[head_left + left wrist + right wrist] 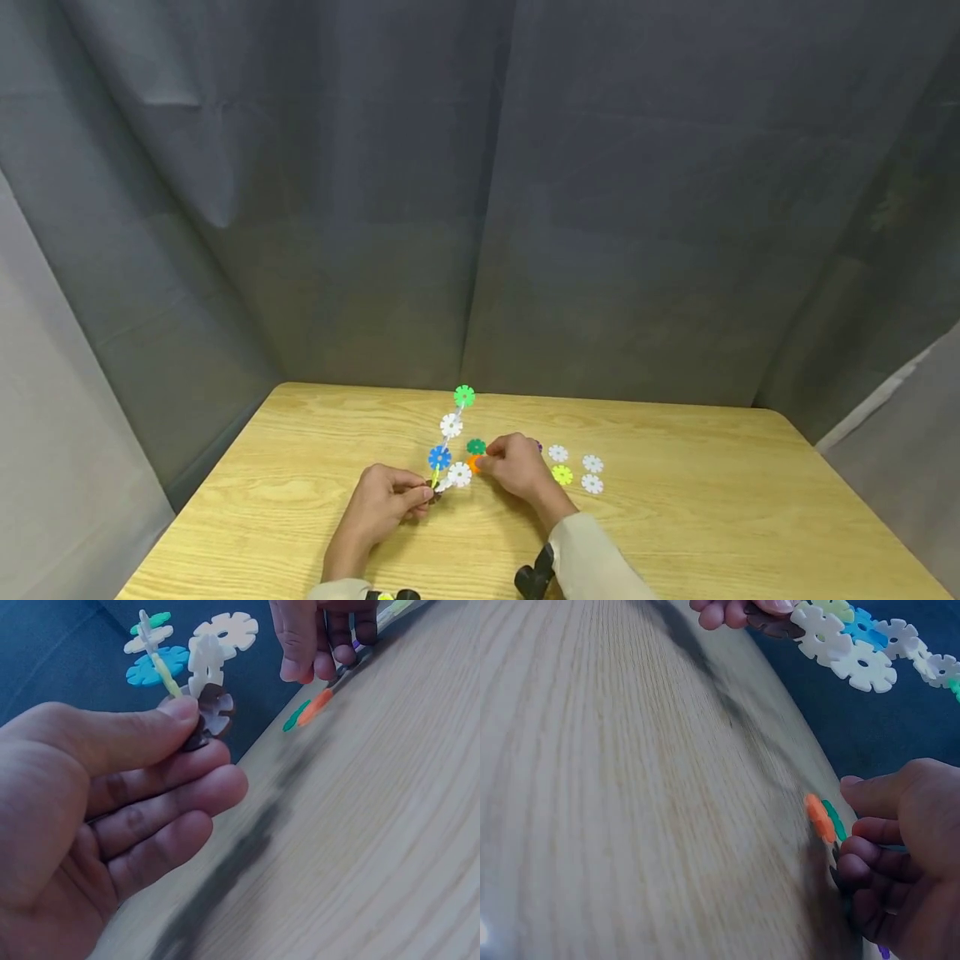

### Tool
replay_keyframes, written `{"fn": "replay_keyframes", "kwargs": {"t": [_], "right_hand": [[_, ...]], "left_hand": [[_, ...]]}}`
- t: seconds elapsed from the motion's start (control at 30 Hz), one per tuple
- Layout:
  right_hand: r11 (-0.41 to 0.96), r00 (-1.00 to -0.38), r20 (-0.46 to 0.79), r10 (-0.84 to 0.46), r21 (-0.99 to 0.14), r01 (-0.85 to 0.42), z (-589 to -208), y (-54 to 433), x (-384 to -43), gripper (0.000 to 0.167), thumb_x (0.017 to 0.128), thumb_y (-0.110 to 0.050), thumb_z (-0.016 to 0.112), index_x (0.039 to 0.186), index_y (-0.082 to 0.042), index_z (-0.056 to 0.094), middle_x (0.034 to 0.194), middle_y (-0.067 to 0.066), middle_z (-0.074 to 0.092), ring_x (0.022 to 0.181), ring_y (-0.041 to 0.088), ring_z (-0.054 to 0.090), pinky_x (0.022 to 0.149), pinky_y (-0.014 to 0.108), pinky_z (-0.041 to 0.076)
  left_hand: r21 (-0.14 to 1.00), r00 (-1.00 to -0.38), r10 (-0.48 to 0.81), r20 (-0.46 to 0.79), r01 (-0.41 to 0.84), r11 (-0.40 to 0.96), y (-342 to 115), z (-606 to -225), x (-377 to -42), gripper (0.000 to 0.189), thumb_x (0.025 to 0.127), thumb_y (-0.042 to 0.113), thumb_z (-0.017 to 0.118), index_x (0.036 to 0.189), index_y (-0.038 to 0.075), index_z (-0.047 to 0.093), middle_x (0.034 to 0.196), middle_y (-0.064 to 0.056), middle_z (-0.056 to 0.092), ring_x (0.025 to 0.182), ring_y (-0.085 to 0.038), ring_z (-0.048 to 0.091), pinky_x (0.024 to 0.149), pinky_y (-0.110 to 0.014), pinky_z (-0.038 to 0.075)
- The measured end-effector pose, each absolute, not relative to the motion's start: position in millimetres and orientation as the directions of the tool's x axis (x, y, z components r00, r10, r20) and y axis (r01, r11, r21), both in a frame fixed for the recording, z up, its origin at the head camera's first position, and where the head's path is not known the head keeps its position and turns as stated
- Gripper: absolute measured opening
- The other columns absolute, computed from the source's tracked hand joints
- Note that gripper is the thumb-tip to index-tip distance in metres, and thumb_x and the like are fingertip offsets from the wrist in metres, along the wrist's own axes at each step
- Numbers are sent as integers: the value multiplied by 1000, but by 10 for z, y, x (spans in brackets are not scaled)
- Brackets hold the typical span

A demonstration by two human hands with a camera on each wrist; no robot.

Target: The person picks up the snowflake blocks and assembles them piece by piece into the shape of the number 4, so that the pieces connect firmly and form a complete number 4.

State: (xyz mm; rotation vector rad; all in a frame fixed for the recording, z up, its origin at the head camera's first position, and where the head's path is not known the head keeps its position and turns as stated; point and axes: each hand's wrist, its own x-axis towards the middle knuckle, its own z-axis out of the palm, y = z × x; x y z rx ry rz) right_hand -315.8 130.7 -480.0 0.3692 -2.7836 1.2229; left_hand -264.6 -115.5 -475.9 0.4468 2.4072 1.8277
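Note:
My left hand [380, 503] pinches a brown snowflake disc [216, 712] between thumb and fingers. That disc ends a joined chain of notched plastic discs: white discs [864, 666] on one branch, and a blue disc [439, 457], white discs and a light green disc [464, 396] on the other. The chain is held up off the table. My right hand [517, 467] hovers with loosely bent fingers close over an orange disc [820, 818], which lies on the table beside a dark green disc [476, 447]. Nothing shows between the right thumb and fingers.
Right of the right hand, several loose discs lie on the wooden table [712, 500]: white discs [592, 463], a yellow disc [562, 475] and a partly hidden purple one [538, 446]. Grey curtains [600, 208] hang behind the table.

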Motion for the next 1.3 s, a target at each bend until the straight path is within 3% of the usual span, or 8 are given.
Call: {"fn": "replay_keyframes", "kwargs": {"t": [0.2,0.43,0.7,0.83,1.0,1.13,1.3], "right_hand": [[739,-976,128,-177,-638,-218,-4777,1240,-3225,28,86,-26,81,95,0,75,96,11,72,91,29,65,76,42,55],[801,-990,93,-106,-582,-141,-4788,1165,-3224,30,81,-32,84,73,-9,68,70,-1,62,65,17,53,56,33,46],[853,-998,53,-18,-521,-43,-4802,1092,-3211,35,79,-33,85,65,-12,60,62,-2,50,57,14,43,48,30,34],[847,-999,44,-19,-531,-40,-4789,1106,-3209,31,77,-31,86,70,-11,64,67,-2,54,60,14,46,50,30,37],[821,-998,48,-28,-569,-50,-4762,1148,-3194,30,76,-28,88,88,-7,70,85,0,66,75,18,58,59,35,48],[762,-998,40,-53,-644,-67,-4747,1182,-3166,24,79,-20,87,87,-5,68,85,2,64,77,20,59,67,37,51],[700,-993,45,-110,-706,-109,-4743,1237,-3122,14,85,-14,81,78,-7,71,85,2,66,75,19,55,66,34,50]], "left_hand": [[953,-956,273,110,179,245,-1213,-4768,-2650,13,91,3,72,96,-9,74,84,-12,73,74,-28,71,64,-33,59],[952,-951,279,132,200,231,-1204,-4786,-2621,12,90,2,73,94,-9,73,83,-12,72,71,-26,71,63,-34,59],[960,-956,266,124,183,212,-1181,-4753,-2593,13,89,1,73,96,-11,73,84,-15,73,72,-30,71,62,-34,59],[958,-956,267,123,184,220,-1180,-4758,-2603,13,90,1,72,96,-11,73,84,-14,73,73,-29,71,62,-33,59],[951,-954,273,125,193,240,-1194,-4769,-2620,12,91,1,71,96,-10,73,84,-13,73,72,-25,71,62,-32,59],[948,-951,283,125,198,249,-1198,-4772,-2623,13,91,1,71,97,-10,73,85,-12,73,72,-24,71,63,-33,59],[946,-954,279,112,189,265,-1199,-4763,-2628,13,91,2,72,97,-9,73,84,-12,73,73,-25,71,63,-33,59]]}}
